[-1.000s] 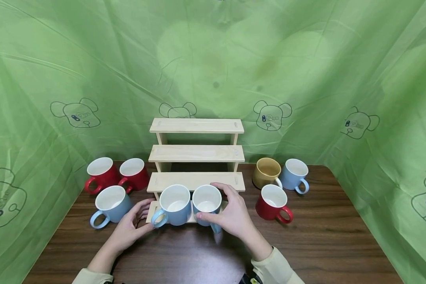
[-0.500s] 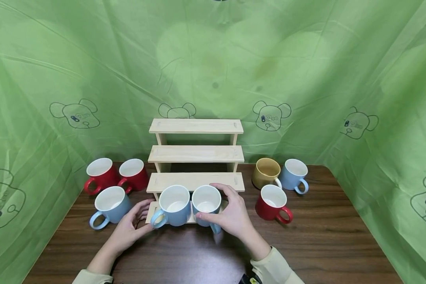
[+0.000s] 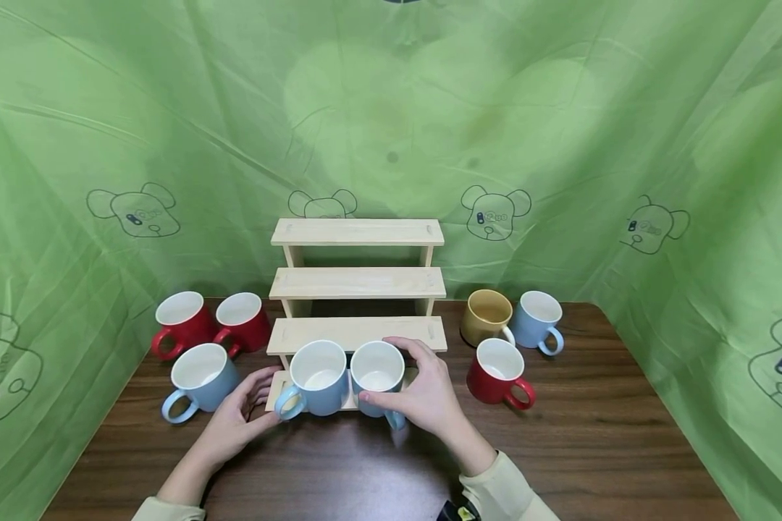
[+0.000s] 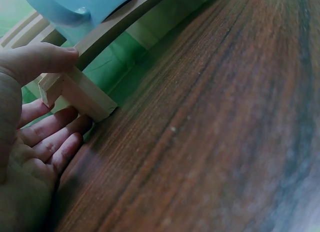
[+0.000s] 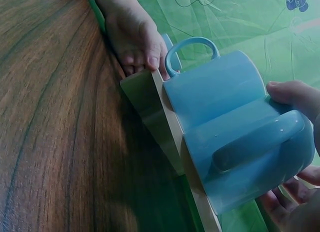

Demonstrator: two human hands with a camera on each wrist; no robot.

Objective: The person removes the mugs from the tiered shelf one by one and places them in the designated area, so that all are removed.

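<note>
My right hand (image 3: pixel 426 391) holds a light blue mug (image 3: pixel 378 367) with a white inside, thumb and fingers around its sides. That mug stands on the lowest step of a tiered wooden rack (image 3: pixel 357 334), its handle pointing to the front right. Beside it on the same step is another light blue mug (image 3: pixel 319 380), handle to the front left. My left hand (image 3: pixel 237 416) grips the left end of this step. In the left wrist view the thumb lies on the board's edge and the fingers (image 4: pixel 52 134) are below. The right wrist view shows the two mugs close together.
Left of the rack stand two red mugs (image 3: pixel 185 323) and a light blue mug (image 3: pixel 203 376). On its right are a tan mug (image 3: pixel 478 322), a light blue mug (image 3: pixel 534 322) and a red mug (image 3: pixel 492 380). Green cloth (image 3: pixel 391 108) surrounds the wooden table (image 3: pixel 593 434).
</note>
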